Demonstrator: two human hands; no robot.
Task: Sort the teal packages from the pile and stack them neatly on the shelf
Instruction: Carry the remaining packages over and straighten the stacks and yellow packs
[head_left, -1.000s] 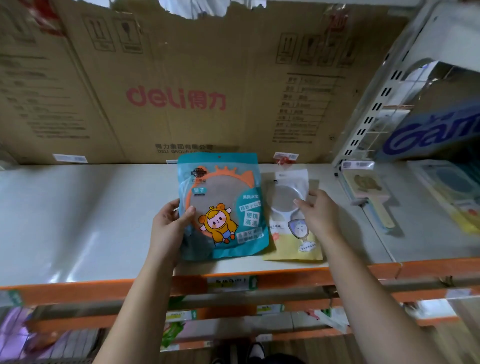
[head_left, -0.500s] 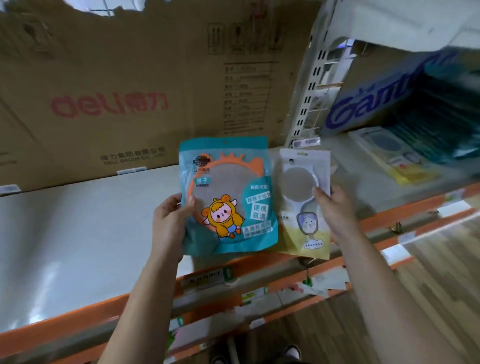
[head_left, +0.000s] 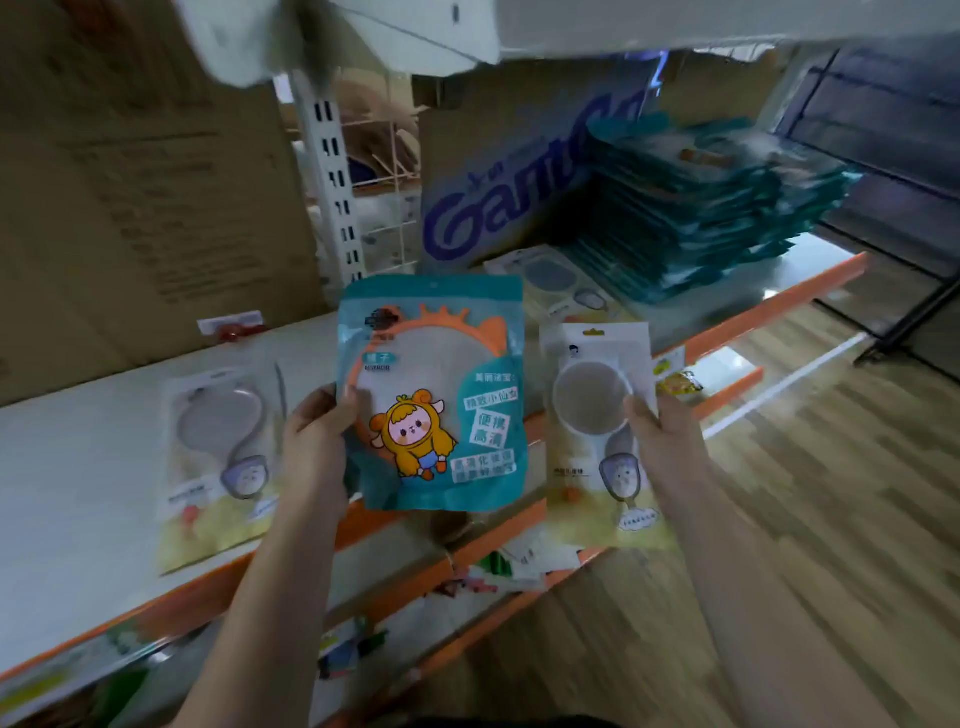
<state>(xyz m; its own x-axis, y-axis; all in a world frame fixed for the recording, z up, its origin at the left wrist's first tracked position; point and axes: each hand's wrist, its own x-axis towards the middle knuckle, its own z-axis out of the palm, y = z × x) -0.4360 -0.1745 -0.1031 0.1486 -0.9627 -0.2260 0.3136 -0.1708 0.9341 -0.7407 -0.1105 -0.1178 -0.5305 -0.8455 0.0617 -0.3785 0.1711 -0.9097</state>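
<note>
Two hands show, the left hand (head_left: 314, 447) and the right hand (head_left: 670, 441). One teal package (head_left: 441, 395) is out alone; the teal stack (head_left: 696, 208) far right is too blurred to count. Three white-and-yellow packages: the left package (head_left: 218, 457), the far package (head_left: 561, 291), the right package (head_left: 597, 431). Two cardboard boxes: the left box (head_left: 145, 171), the far box (head_left: 519, 197).

I read "MIRROR" and "便携高清" on the teal package (head_left: 431, 395). A cardboard box (head_left: 493, 208) at the back edge of the shelf (head_left: 78, 441) shows "Gam".
</note>
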